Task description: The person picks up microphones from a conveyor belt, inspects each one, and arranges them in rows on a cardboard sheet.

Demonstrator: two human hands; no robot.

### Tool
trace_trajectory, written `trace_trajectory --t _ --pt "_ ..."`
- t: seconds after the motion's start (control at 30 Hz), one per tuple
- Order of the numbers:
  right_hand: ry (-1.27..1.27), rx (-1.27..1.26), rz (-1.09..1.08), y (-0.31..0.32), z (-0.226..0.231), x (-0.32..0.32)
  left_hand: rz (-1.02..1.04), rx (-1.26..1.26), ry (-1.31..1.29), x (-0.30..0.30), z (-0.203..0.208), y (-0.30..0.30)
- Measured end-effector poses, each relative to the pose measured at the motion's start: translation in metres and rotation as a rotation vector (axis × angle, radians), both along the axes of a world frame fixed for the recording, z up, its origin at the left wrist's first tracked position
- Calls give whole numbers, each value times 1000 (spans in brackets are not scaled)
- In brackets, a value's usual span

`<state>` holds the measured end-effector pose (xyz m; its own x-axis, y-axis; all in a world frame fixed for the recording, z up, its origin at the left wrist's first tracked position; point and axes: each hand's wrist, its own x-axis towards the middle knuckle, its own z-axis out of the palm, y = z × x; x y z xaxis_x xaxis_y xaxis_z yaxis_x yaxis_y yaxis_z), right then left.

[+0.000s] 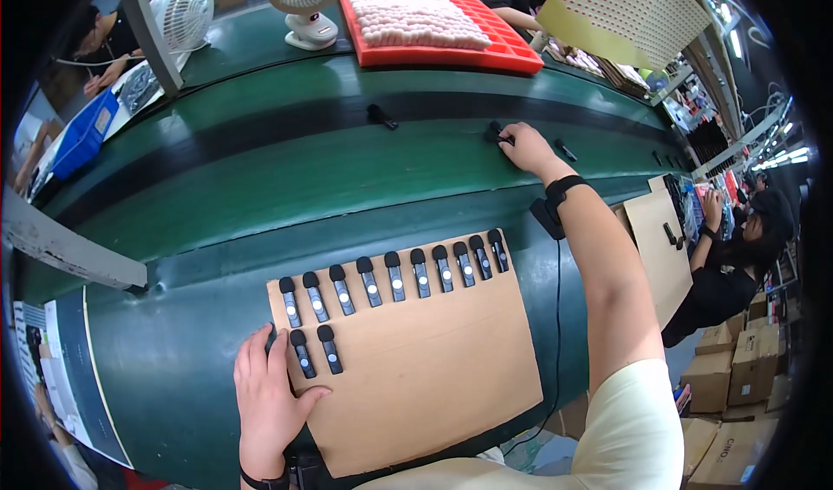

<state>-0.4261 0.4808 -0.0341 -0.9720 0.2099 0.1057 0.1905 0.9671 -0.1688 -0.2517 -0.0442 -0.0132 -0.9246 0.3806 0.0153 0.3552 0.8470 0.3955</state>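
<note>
A brown cardboard sheet (425,351) lies on the green bench in front of me. Along its far edge runs a row of several small clip-on microphones (392,277) with black foam tops. Two more microphones (328,351) stand in a second row at the left. My left hand (269,394) rests on the sheet's left edge, thumb spread from the fingers, beside those two. Stretched out over the conveyor belt, my right hand (525,149) has its fingers closed on a dark microphone (495,132). Other microphones (382,118) lie on the belt, one of them (566,150) just right of that hand.
Beyond the belt stand a small fan (305,4) and a red tray (451,56) with pale foam pieces. A metal post (74,243) rises at the left, near a blue bin (87,134). A black cable (558,316) runs right of the sheet. Co-workers sit around.
</note>
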Motion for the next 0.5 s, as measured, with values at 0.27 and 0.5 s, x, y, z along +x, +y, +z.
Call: trace_trajectory --t 0.27,0.5 --pt "-19 -87 65 -25 33 79 -20 7 3 -1 -3 0" --pt "-26 -84 125 -46 48 189 -16 11 22 0 -4 -4"
